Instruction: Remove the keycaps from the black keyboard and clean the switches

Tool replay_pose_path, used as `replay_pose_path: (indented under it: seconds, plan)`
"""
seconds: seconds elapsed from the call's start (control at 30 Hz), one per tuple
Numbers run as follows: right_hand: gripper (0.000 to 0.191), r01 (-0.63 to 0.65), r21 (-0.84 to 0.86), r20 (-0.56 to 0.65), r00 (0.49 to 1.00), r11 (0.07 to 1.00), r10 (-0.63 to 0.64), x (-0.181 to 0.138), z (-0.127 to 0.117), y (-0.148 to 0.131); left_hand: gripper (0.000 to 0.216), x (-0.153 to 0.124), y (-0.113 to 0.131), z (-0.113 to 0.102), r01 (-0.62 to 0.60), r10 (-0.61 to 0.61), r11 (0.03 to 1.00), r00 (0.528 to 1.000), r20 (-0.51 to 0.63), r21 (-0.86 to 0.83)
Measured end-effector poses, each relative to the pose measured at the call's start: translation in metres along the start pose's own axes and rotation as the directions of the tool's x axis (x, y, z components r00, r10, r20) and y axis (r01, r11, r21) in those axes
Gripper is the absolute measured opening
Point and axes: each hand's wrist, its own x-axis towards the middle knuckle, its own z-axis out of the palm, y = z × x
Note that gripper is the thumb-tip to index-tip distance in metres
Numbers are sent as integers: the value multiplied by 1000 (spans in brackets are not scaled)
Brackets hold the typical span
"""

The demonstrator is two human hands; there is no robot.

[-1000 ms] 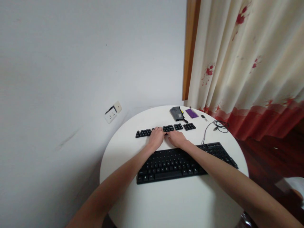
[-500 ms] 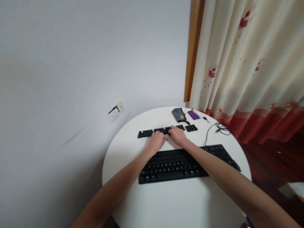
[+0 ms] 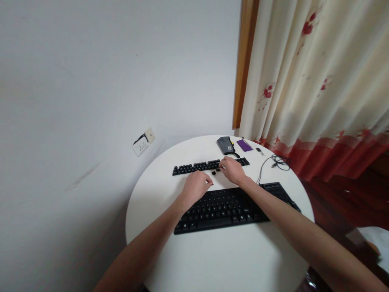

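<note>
Wall socket: we see a socket (image 3: pixel 140 144) on the white wall, left of the table and above its edge.
Table: a round white table (image 3: pixel 219 259) carries everything else.
Row of keys: a long row of keys (image 3: pixel 194 166), black and detached, lies across the far half of the table. It runs from the left to under the right hand and out past it.
Left hand: the left hand (image 3: pixel 196 187) lies palm down between that row and the keyboard, its fingers curled loosely towards the right. We cannot tell whether it holds anything.
Single key: one single key (image 3: pixel 213 173) sits alone on the bare tabletop, just in front of the row, between the two hands and touching neither.
Keyboard: the black keyboard (image 3: pixel 225 207) lies nearer to us, and both forearms cross above it.
Right hand: the right hand (image 3: pixel 233 170) rests on the right part of the row with its fingertips on the keys. We cannot tell whether they pinch one.
Pouch: a grey pouch (image 3: pixel 225 145) lies beyond the row, at the far edge.
Card: a purple card (image 3: pixel 244 144) lies just beside the pouch.
Cable: a dark cable (image 3: pixel 275 162) coils near the right rim.
Curtain: a cream curtain (image 3: pixel 313 81) with red flowers hangs behind.
</note>
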Motion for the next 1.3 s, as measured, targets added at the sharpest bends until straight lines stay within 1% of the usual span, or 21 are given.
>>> replay_pose_path:
  seconds: [0.13, 0.23, 0.33, 0.4, 0.47, 0.5, 0.53, 0.57, 0.6, 0.63, 0.67, 0.7, 0.73, 0.8, 0.87, 0.9, 0.97, 1.13, 1.3]
  plan:
    - [20, 55, 40, 26, 998, 998, -56, 9, 8, -4, 16, 0, -8, 1, 81, -80, 996, 997, -22, 32]
    - [17, 114, 92, 47, 992, 989, -119, 17, 17, -11, 15, 2, -16, 5, 111, -110, 994, 993, -39, 21]
    - [13, 143, 176, 48, 987, 974, -154, 22, 22, -14, 15, 3, -22, 9, 130, -130, 992, 989, -65, -7]
    - [13, 146, 258, 38, 986, 955, -162, 20, 22, -13, 15, 3, -23, 12, 144, -149, 987, 986, -79, -64]
    - [17, 146, 336, 33, 985, 930, -167, 12, 19, -9, 15, 3, -23, 13, 145, -160, 975, 984, -77, -171]
    - [19, 138, 389, 30, 986, 911, -162, 6, 17, -6, 15, 2, -22, 13, 138, -158, 963, 985, -74, -231]
    - [22, 115, 479, 30, 989, 870, -147, -2, 14, -3, 15, 2, -20, 13, 122, -148, 950, 986, -71, -288]
    - [24, 76, 602, 33, 992, 795, -119, -11, 11, 0, 14, 2, -18, 13, 105, -137, 934, 988, -70, -341]
    - [25, 23, 738, 43, 996, 674, -81, -20, 8, 3, 14, 1, -14, 13, 90, -128, 917, 989, -74, -388]
    - [26, -35, 857, 64, 997, 514, -38, -29, 4, 5, 13, 0, -10, 12, 76, -123, 899, 989, -82, -431]
    - [27, -89, 937, 94, 996, 337, 0, -39, 1, 7, 12, -1, -6, 11, 63, -119, 881, 989, -91, -469]
    - [28, -131, 975, 128, 991, 182, 27, -47, -2, 8, 12, -1, -1, 10, 50, -116, 864, 988, -101, -501]
    - [30, -159, 984, 156, 987, 75, 45, -54, -4, 8, 12, -2, 3, 10, 37, -113, 850, 987, -113, -525]
    - [34, -194, 979, 199, 978, -67, 71, -64, -8, 7, 11, -4, 10, 10, 13, -106, 836, 984, -140, -549]
    - [36, -205, 967, 221, 971, -150, 94, -70, -8, 6, 12, -5, 14, 11, 3, -106, 827, 983, -150, -562]
    - [37, -205, 964, 224, 969, -168, 107, -71, -7, 5, 12, -5, 15, 12, 5, -108, 821, 983, -146, -571]
    - [39, -200, 967, 220, 968, -157, 123, -72, -5, 4, 12, -5, 17, 14, 13, -110, 808, 986, -129, -589]
    - [44, -141, 990, 139, 983, 5, 117, -74, 1, 3, 13, -5, 15, 19, 17, -109, 804, 987, -119, -594]
    - [39, -77, 990, 61, 990, 119, 127, -78, -3, -1, 10, -8, 16, 20, -64, -63, 808, 979, -194, -585]
